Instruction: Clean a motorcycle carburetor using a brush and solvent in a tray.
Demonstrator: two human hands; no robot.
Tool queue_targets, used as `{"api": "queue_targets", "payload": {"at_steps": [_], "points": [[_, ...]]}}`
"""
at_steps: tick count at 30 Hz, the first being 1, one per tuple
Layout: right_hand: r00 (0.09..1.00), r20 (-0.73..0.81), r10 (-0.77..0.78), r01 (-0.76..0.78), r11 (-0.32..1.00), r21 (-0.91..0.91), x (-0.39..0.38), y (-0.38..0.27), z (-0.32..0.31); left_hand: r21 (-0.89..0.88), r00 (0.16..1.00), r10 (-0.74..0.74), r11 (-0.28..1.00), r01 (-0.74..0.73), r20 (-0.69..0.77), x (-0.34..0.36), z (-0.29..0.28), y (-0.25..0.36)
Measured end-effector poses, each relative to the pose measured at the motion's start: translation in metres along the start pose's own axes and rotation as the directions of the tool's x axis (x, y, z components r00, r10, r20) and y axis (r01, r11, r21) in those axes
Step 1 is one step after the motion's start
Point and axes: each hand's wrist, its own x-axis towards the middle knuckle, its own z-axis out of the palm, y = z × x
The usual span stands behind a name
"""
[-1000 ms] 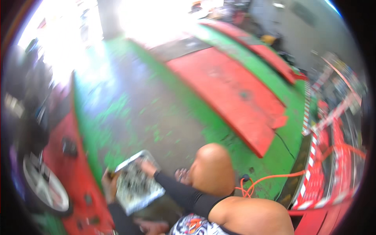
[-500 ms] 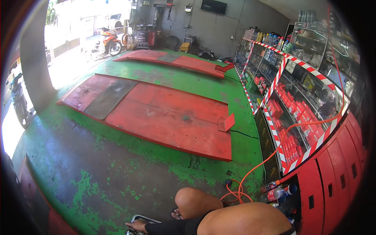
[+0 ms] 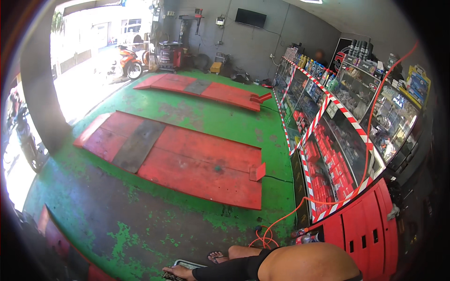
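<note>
At the bottom edge, my right hand (image 3: 179,271) reaches left on a black-sleeved forearm (image 3: 229,269). Its fingers are bent over dark metal pieces (image 3: 169,277), which the frame cuts off, so their kind does not show. Under and behind the hand lies a shallow tray with a pale rim (image 3: 187,262). My foot in a sandal (image 3: 217,257) rests on the floor just beyond the forearm. My left hand is out of the picture.
Two red ramp platforms (image 3: 187,164) lie on the worn green floor. An orange hose (image 3: 281,216) coils near red cabinets (image 3: 361,234) and bottles (image 3: 307,239). Striped-edged glass counters (image 3: 323,154) line the right, a person (image 3: 320,56) behind them. A motorcycle (image 3: 129,61) stands far left.
The whole view has shifted, so the ramps sit lower and more of the right-hand shelving shows. My right hand stays at the tray; my sandalled foot is more visible.
</note>
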Motion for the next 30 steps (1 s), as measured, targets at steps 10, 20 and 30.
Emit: {"api": "queue_targets", "payload": {"at_steps": [10, 20, 30], "points": [[0.881, 0.298, -0.367, 0.399, 0.915, -0.054, -0.158, -0.104, 0.003, 0.852, 0.946, 0.316, 0.475, -0.22, 0.067, -0.13, 0.0, 0.116], [0.934, 0.357, 0.024, -0.18, 0.894, 0.41, -0.305, -0.207, -0.006, 0.95, 0.879, 0.464, 0.211, -0.23, 0.11, -0.226, 0.007, 0.159], [0.917, 0.378, -0.126, -0.158, 0.757, 0.635, -0.31, -0.23, 0.007, 0.985, 0.814, 0.559, -0.043, -0.164, 0.16, -0.265, -0.001, 0.16]]}}
